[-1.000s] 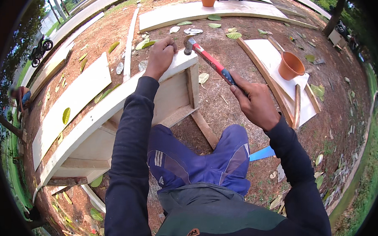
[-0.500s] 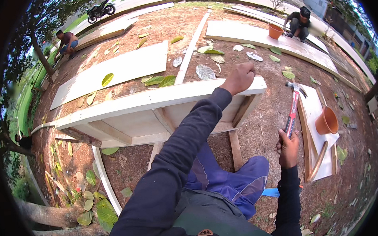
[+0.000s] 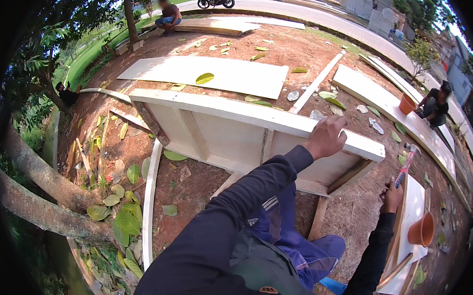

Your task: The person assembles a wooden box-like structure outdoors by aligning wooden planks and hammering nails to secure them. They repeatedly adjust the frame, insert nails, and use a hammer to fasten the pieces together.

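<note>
A shallow wooden frame panel [image 3: 235,108] stands on edge before me, its pale top rail facing up and its ribs showing on the near side. My left hand [image 3: 325,138] rests at that rail near the right end, fingers pinched together; whatever lies between them is too small to make out. Off to the right, my right hand [image 3: 391,196] is wrapped round the handle of a claw hammer [image 3: 406,164]. The hammer's head points up and away, apart from the panel.
Beyond lie a white board [image 3: 202,78] and a narrow batten [image 3: 318,83]. An orange bucket [image 3: 421,230] sits on boards at my right; another orange bucket [image 3: 406,104] is near a crouching person [image 3: 435,107]. Tree trunks [image 3: 49,203] stand left. Two more people crouch farther off.
The view has swung left, so the panel and boards appear farther right. My left hand has shifted slightly left along the rail, its fist loosening into a pinch. My right hand keeps hold of the hammer.
</note>
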The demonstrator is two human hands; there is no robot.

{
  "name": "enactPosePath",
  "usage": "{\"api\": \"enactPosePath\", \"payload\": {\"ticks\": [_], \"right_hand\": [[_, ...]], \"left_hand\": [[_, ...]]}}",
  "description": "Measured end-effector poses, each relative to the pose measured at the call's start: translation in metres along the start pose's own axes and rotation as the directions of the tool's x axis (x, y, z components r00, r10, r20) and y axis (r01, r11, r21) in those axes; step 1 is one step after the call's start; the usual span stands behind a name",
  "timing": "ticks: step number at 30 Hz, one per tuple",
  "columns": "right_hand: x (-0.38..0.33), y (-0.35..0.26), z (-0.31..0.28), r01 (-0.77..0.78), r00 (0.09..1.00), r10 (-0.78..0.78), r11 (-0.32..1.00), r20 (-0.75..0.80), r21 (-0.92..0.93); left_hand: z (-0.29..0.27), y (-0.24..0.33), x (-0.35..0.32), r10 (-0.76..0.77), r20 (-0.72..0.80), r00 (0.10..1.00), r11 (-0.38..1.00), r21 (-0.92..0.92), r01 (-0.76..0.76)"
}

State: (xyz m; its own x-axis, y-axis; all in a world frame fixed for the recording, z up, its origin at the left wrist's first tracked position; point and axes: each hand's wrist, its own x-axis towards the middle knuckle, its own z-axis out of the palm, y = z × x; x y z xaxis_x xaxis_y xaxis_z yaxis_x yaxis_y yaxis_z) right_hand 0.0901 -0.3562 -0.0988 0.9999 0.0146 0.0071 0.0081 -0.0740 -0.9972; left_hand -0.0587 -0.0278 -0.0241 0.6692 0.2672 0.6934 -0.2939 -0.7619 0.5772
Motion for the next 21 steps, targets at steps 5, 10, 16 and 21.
{"api": "enactPosePath", "payload": {"ticks": [5, 10, 16, 21], "right_hand": [[-0.017, 0.048, 0.022, -0.19, 0.981, 0.196, 0.967, -0.019, 0.173], [-0.008, 0.08, 0.031, -0.243, 0.968, 0.249, 0.918, 0.023, 0.314], [-0.017, 0.068, 0.039, -0.264, 0.964, 0.261, 0.904, 0.054, 0.337], [-0.027, 0.056, 0.025, -0.267, 0.964, 0.245, 0.876, 0.105, 0.402]], "left_hand": [[-0.106, -0.055, -0.031, -0.13, -0.184, 0.974, 0.871, 0.448, 0.201], [-0.17, -0.083, -0.044, -0.352, -0.216, 0.911, 0.66, 0.632, 0.405], [-0.18, -0.104, -0.07, -0.36, -0.231, 0.904, 0.585, 0.698, 0.412], [-0.179, -0.085, -0.088, -0.313, -0.248, 0.917, 0.6, 0.697, 0.393]]}}
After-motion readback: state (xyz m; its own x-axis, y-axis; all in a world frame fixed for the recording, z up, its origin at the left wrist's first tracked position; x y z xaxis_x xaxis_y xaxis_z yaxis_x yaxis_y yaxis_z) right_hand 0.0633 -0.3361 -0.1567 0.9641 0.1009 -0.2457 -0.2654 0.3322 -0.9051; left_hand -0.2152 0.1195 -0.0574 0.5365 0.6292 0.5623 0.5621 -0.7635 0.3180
